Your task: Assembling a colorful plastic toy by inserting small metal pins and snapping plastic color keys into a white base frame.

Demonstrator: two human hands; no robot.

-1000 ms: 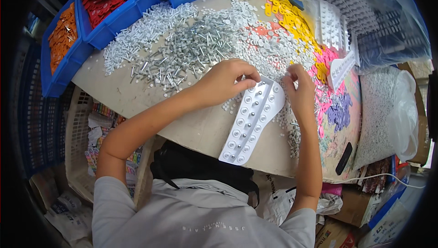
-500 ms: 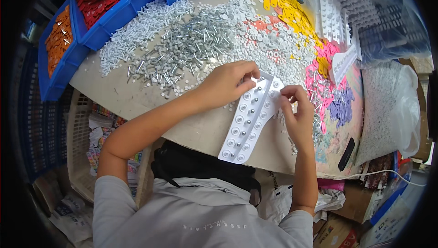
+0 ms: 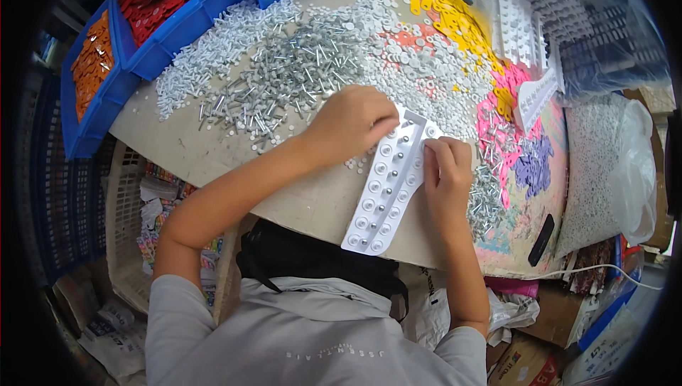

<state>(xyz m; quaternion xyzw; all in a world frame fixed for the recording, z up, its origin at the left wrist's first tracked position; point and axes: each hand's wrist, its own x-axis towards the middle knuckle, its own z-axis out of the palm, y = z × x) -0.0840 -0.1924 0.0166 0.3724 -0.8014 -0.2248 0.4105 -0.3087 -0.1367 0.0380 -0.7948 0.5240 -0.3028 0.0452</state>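
A long white plastic holder (image 3: 384, 205) lies slanted on the table in front of me. Round white pieces sit in two rows along it, with a line of metal pins between them. My left hand (image 3: 352, 123) is at its far left end, back of the hand up, fingers closed together at the edge. Over the far right edge my right hand (image 3: 449, 171) is bent, thumb and fingertips drawn close above the round pieces. Whatever is in either set of fingertips is hidden. Silvery rivets (image 3: 302, 59) are heaped beyond my left hand.
Blue bins (image 3: 155, 59) hold orange, red and green pieces at the far left. Yellow tabs (image 3: 455, 20), pink tabs (image 3: 513, 77) and purple tabs (image 3: 533, 165) lie to the right. A dark flat bar (image 3: 541, 240) rests near the right edge, beside a clear bag (image 3: 604, 173).
My right hand has moved left onto the holder's far right edge, its fingers more closed. The left hand has shifted slightly left and turned, covering its fingertips. The holder has barely moved.
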